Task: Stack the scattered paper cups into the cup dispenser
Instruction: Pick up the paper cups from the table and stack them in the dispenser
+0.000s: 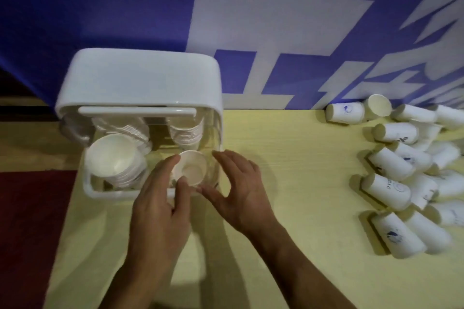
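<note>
- Both hands meet at the cup dispenser (pixel 140 88): the left hand (pixel 160 198) pinches a paper cup (pixel 190 168) at its rim between forefinger and thumb, while the right hand (pixel 238 188) curls half open just beside it, thumb near the rim, holding nothing.
- That cup stands mouth up in the dispenser's near right bay, its long axis roughly vertical.
- At left, a nested stack (pixel 113 160) leans mouth toward the camera; more rims show in the far bays.
- By appearances, the cup is being seated; the next move likely calls for letting go and reaching right.
- Scattered cups (pixel 401 173) lie on their sides on the yellow table (pixel 288 158), well apart at right, axes pointing every way.
</note>
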Demonstrator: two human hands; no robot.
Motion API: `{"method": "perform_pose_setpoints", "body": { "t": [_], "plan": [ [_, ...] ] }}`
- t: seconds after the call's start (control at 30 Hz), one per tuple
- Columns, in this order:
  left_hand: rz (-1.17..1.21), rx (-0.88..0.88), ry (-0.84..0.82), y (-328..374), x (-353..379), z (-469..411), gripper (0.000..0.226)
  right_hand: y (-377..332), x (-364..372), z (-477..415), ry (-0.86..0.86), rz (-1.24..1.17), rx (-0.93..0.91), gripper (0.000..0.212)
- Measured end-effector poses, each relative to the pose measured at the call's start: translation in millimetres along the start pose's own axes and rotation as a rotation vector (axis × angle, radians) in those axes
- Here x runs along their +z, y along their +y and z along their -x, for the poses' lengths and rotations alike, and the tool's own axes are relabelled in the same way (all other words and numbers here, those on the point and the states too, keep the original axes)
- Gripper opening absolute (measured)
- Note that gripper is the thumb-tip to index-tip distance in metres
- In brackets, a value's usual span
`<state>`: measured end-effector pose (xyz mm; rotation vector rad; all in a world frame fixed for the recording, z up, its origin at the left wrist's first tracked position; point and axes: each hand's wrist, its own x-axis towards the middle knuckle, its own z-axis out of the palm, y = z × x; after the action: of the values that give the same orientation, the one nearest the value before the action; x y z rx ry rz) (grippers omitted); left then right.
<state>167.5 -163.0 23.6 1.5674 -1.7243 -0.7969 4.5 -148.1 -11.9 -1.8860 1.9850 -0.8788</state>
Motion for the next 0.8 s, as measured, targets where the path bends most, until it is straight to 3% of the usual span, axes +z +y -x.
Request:
{"method": "perform_pose_setpoints", "body": {
  "t": [0.1, 0.2, 0.5, 0.67, 0.8],
  "plan": [
    [0.055, 0.252, -0.041, 39.9, 17.1, 14.1, 0.038, 31.1, -39.0, 24.2, 0.049, -0.044, 0.094, 0.053],
    [0.072, 0.355, -0.254, 85.6, 70.2, 5.9, 0.044, 71.0, -86.5, 47.6, 0.087, -0.06, 0.268, 0.048],
    [-0.354, 0.735, -0.795, 194.0, 285.7, 4.0, 0.063, 187.2, -214.6, 148.1, 0.262, 0.069, 0.604, 0.025],
    [-0.589, 0.935, -0.898, 215.6, 367.8, 29.6, 0.073, 236.3, -261.3, 200.8, 0.393, 0.113, 0.755, 0.03],
    [-0.654, 1.004, -0.863, 220.0, 392.6, 40.8, 0.068, 271.5, -274.4, 232.1, 0.323, 0.113, 0.813, 0.049]
  ]
}}
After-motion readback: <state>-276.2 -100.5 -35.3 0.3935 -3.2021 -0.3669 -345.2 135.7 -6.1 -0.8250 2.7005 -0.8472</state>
